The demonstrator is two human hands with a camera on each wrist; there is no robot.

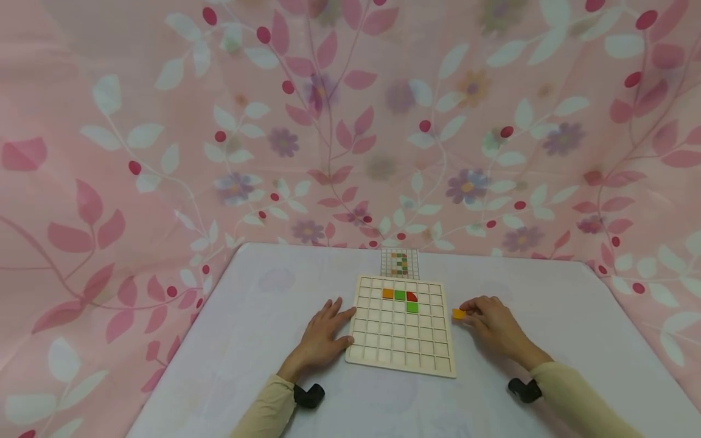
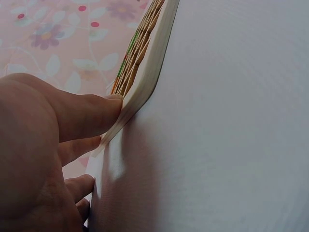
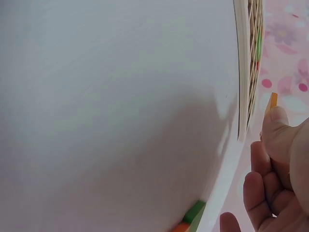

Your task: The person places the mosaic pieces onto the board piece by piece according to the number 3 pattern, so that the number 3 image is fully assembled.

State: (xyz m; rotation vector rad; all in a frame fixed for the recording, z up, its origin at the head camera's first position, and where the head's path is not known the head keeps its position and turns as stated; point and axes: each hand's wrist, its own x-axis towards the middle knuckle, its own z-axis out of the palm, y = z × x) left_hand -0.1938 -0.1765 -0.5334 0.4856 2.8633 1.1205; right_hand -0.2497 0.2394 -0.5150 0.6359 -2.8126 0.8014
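Note:
A square wooden grid board (image 1: 378, 340) lies on the white table. In its upper part sit an orange tile (image 1: 387, 294), a green tile (image 1: 400, 295), a red tile with a rounded corner (image 1: 412, 297), and a second green tile (image 1: 412, 308) below the red one. My left hand (image 1: 323, 337) rests at the board's left edge, fingers spread, thumb touching the rim in the left wrist view. Just off the board's right edge, my right hand (image 1: 493, 322) pinches an orange tile (image 1: 459, 314) between thumb and fingers; it shows edge-on in the right wrist view.
Behind the board lies a printed grid card (image 1: 400, 263) with a coloured pattern. A green block (image 3: 195, 212) and an orange piece (image 3: 182, 227) show at the bottom of the right wrist view. A pink floral curtain (image 1: 350, 121) hangs behind the table (image 1: 263, 340).

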